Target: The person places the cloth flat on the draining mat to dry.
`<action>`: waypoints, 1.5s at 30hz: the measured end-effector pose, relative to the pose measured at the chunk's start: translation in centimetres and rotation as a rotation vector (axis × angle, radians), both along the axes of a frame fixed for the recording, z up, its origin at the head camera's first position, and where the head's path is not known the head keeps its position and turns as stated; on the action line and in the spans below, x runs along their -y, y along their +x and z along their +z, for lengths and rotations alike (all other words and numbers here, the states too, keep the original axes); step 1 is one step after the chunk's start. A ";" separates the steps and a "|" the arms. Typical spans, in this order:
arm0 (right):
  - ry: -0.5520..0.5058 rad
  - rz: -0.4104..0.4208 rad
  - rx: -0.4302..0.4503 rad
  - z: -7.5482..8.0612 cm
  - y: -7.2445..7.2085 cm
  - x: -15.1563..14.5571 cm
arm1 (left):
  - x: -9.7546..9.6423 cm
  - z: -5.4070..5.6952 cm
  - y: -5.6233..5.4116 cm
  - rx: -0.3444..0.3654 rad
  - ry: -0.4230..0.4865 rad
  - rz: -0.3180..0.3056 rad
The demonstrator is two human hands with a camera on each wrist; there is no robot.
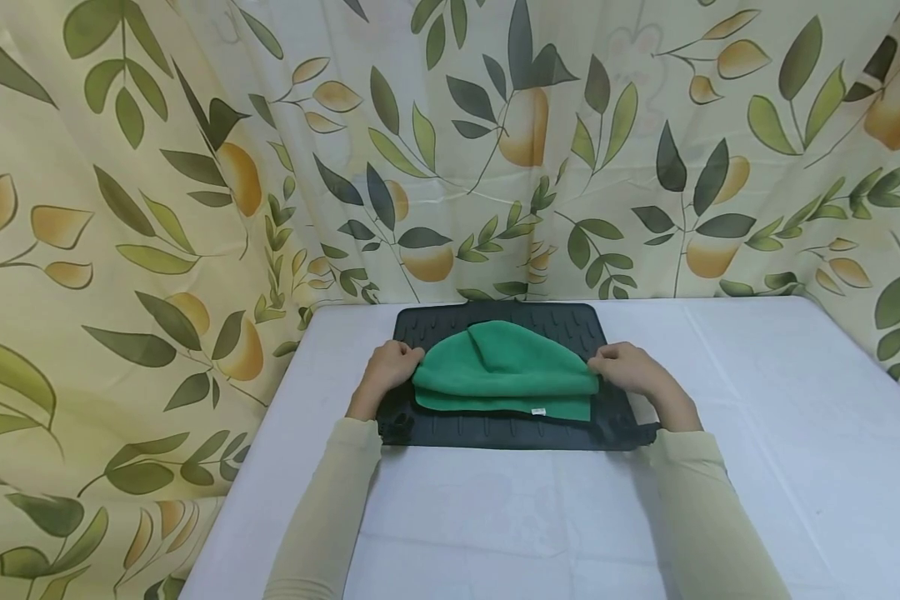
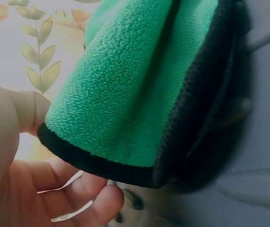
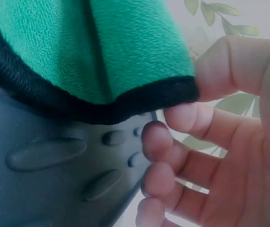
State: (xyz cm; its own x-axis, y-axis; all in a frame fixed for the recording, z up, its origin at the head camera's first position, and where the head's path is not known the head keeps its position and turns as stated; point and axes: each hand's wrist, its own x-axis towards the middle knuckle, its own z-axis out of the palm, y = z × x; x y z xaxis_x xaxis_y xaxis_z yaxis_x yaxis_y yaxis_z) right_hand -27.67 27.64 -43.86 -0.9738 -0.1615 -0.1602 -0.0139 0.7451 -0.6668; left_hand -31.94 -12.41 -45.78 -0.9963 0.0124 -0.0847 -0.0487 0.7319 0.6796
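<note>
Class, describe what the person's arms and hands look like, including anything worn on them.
The left sleeve and right sleeve are long, plain and pale yellow-green, ending short of the left hand and right hand. Both hands are ungloved, no rings show on the fingers, and no cables or markings are visible.

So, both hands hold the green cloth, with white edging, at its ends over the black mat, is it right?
The edging is black, not white, as the left wrist view shows. The left hand and right hand hold the green cloth at its ends over the mat.
</note>
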 end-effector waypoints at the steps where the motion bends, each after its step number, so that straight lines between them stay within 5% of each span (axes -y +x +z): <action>1: 0.003 0.007 0.006 -0.1 0.0 0.0 | 0.0 0.0 0.0 -0.002 -0.003 -0.011; 12: 0.043 -0.028 -0.071 -0.6 -0.3 0.9 | -0.8 -1.0 -0.3 -0.116 0.037 -0.084; 23: 0.012 -0.096 -0.161 -1.1 -0.7 1.9 | -1.2 -0.9 -0.5 -0.248 0.117 -0.045; 33: -0.017 -0.184 -0.151 -1.1 -0.6 1.0 | -0.4 -0.6 -0.5 -0.254 0.148 0.029; 45: -0.030 -0.167 -0.053 -1.1 -0.4 0.8 | -0.2 -0.3 -0.3 -0.143 0.078 -0.003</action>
